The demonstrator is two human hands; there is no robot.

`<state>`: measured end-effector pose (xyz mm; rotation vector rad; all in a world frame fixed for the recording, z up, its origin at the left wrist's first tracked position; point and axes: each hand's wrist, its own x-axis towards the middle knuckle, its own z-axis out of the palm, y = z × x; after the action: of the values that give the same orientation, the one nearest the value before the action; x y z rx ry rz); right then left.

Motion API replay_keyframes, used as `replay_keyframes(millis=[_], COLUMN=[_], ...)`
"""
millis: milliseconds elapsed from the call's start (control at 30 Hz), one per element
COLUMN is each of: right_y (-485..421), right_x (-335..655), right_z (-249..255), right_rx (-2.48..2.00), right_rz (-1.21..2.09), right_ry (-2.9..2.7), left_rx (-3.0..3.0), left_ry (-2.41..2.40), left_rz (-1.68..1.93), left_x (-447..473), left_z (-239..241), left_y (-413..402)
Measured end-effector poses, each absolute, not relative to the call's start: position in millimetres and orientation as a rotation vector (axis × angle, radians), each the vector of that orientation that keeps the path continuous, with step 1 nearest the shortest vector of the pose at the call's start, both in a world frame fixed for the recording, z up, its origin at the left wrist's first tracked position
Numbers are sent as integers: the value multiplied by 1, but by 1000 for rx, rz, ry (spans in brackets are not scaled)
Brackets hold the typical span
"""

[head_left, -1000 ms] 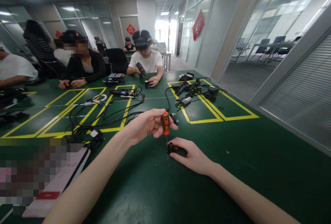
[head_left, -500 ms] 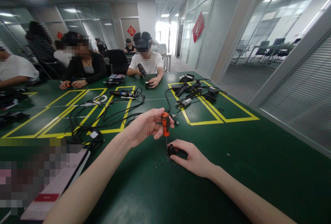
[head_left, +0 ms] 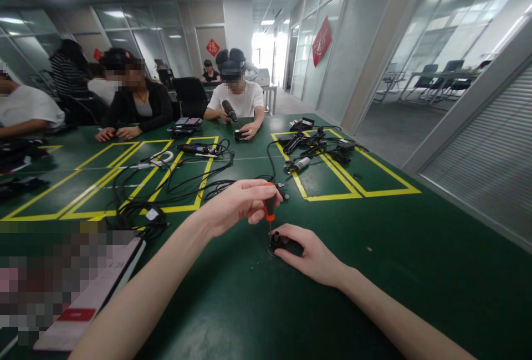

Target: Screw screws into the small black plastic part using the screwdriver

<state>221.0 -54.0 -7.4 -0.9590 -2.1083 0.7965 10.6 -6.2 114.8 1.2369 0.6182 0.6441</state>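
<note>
My left hand is closed round the orange-and-black handle of a small screwdriver, held upright with its tip down on a small black part. My right hand lies over that black part and pins it to the green table, fingers curled round it. Both forearms reach in from the bottom of the view.
Tangled black cables lie in yellow-taped boxes beyond my hands. More black tools and cables sit at the back right. A white card with a red strip lies at the left. Several people sit across the table; one holds a power screwdriver.
My left hand has sunk slightly and closed further over the screwdriver handle, hiding most of the orange. My right hand stays on the black part.
</note>
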Motion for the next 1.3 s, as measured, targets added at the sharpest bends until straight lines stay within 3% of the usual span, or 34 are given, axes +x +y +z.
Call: replay_keyframes(millis=[1300], right_y=[-55], right_x=[221], right_z=[-3], right_rx=[-980], right_rz=[813], right_ry=[-2111], left_rx=[1157], left_ry=[617], left_rz=[645], left_x=[12], left_z=[118], left_y=[-6])
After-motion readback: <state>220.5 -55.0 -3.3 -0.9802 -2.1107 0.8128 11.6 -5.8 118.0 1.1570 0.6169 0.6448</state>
